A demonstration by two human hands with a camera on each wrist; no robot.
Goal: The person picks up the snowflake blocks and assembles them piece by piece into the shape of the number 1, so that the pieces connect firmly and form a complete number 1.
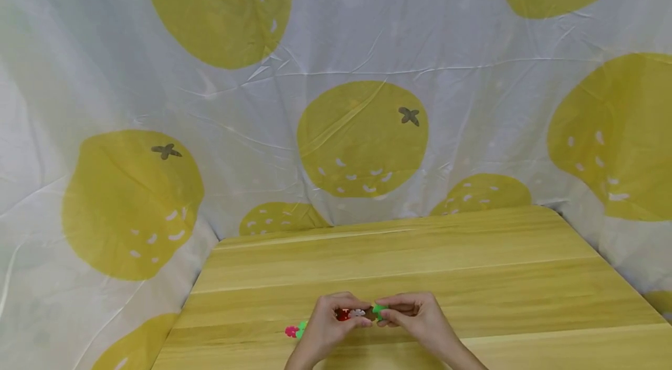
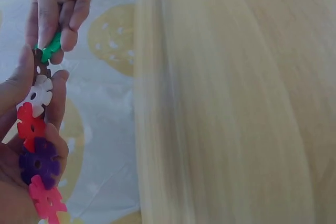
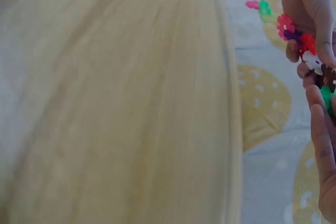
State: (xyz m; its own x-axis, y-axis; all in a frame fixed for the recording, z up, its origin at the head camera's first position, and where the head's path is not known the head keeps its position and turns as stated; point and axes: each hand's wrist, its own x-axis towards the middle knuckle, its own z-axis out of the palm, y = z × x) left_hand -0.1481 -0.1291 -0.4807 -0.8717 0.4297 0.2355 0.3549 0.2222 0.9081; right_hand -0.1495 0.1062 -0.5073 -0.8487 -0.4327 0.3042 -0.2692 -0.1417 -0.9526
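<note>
A chain of interlocking plastic snowflake discs runs through my left hand (image 1: pixel 326 326), whose thumb and fingers grip it near the brown disc (image 2: pixel 41 70). Beyond that come a white disc (image 2: pixel 42 97), a red disc (image 2: pixel 30 128), a purple disc (image 2: pixel 41 162) and a pink disc (image 2: pixel 46 198). Past the left wrist the tail sticks out, with another green disc (image 3: pixel 264 8) and a pink end. My right hand (image 1: pixel 422 320) pinches a green disc (image 1: pixel 379 312) against the brown one's edge. Whether their slots are fully joined I cannot tell.
Both hands are above the near part of a wooden table (image 1: pixel 399 265). Behind it and at its sides hangs a pale cloth (image 1: pixel 346 25) printed with large yellow fruit. The table's edge (image 3: pixel 231 103) shows in the right wrist view.
</note>
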